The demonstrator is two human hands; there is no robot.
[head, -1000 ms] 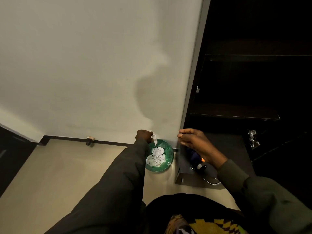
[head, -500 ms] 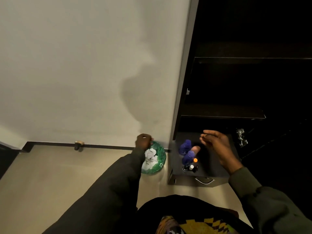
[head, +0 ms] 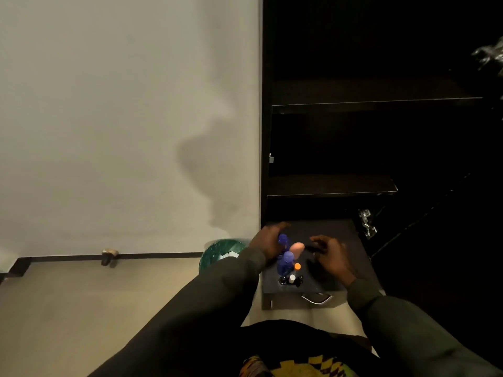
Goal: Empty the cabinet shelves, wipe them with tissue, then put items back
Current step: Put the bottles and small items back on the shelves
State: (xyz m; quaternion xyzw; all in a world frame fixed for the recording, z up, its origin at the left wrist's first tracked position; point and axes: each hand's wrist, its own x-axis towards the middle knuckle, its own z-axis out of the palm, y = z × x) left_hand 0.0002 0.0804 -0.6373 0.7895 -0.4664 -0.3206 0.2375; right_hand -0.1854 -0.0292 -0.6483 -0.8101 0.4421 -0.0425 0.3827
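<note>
Looking down at the open cabinet (head: 353, 104), dark inside, w/ two shelves visible: upper shelf (head: 375, 103) and lower shelf (head: 329, 186), both look bare as far as I can tell, it's really dark in there.

The stuff is on the pulled-out drawer top (head: 345, 235) at the cabinet's base: two purple bottles (head: 287, 261), a peach tube (head: 296, 248), an orange cap (head: 297, 266), a white cap (head: 292, 277) and a couple of dark bits near the front edge, all bunched up on the left side of the top.

Left hand (head: 268, 242) is right at the far purple bottle, fingers curving around it, touching on its left side, but can't say for sure whether the grip is closed on it (blurry). Right hand (head: 330, 254) hovers just right of the bunch, fingers loosely curled, holding nothing afaict.

Left of the cabinet, on the floor (head: 81, 308) by the wall (head: 122, 104): green bin (head: 217, 254) w/ white tissue (head: 230, 255) in it, half hidden by the left sleeve. Doorstop (head: 109, 255) further left at the skirting.
</note>
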